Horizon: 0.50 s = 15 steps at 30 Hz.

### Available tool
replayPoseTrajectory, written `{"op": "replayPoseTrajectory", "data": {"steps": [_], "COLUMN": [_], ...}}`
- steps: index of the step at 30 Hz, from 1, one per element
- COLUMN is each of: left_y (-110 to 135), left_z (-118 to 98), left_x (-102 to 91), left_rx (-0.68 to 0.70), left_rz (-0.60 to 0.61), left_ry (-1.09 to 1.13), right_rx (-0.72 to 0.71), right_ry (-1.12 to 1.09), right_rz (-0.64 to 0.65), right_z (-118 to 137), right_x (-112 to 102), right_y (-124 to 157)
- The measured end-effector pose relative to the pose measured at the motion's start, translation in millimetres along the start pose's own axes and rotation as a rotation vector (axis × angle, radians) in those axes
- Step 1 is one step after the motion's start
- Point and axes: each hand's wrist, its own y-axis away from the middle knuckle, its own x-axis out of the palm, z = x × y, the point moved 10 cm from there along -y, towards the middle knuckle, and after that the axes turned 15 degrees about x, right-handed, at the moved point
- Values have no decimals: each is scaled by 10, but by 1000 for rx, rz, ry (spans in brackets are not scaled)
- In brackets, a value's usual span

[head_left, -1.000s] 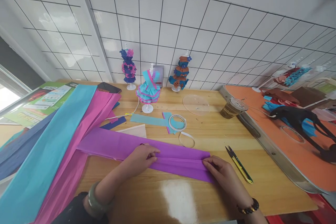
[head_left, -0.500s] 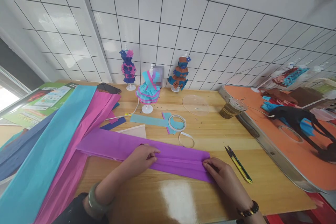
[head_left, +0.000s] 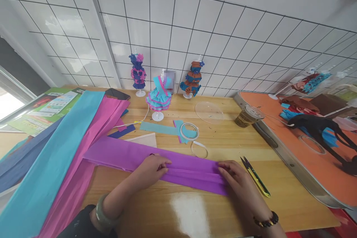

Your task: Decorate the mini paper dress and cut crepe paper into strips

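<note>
A long strip of purple crepe paper (head_left: 192,169) lies slantwise across the wooden table, with a lengthwise fold along its right part. My left hand (head_left: 153,167) rests over its middle, thumb and forefinger pinching near the fold. At the right end my right hand (head_left: 237,178) has its fingers bent round the paper, thumb and forefinger close together by the fold; the end's lower corner is partly hidden under that hand. Yellow-handled thread snips (head_left: 255,176) lie just right of my right hand. A roll of tape (head_left: 189,131) sits on turquoise paper pieces (head_left: 158,128) beyond the strip.
Turquoise (head_left: 64,148) and pink crepe paper (head_left: 92,126) drape over the left side. Three small dress stands, one with a turquoise dress (head_left: 158,98), line the back. A lidded cup (head_left: 248,116) stands near the metal edge of an orange surface (head_left: 281,130). A clear disc (head_left: 209,112) lies farther back.
My right hand has shifted slightly up and away along the strip's right end, its fingertips now a little above the fold. My left hand stays nearly in place.
</note>
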Motion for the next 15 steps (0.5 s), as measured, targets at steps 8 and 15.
{"op": "replayPoseTrajectory", "data": {"steps": [8, 15], "left_y": [10, 18], "left_z": [-69, -167], "left_x": [-10, 11], "left_rx": [53, 143], "left_rz": [-2, 15], "left_ry": [-45, -89], "right_rx": [-109, -112], "right_ry": [113, 220], "right_rz": [21, 144], "right_z": [270, 517], "right_x": [159, 360], "right_y": [-194, -242]}}
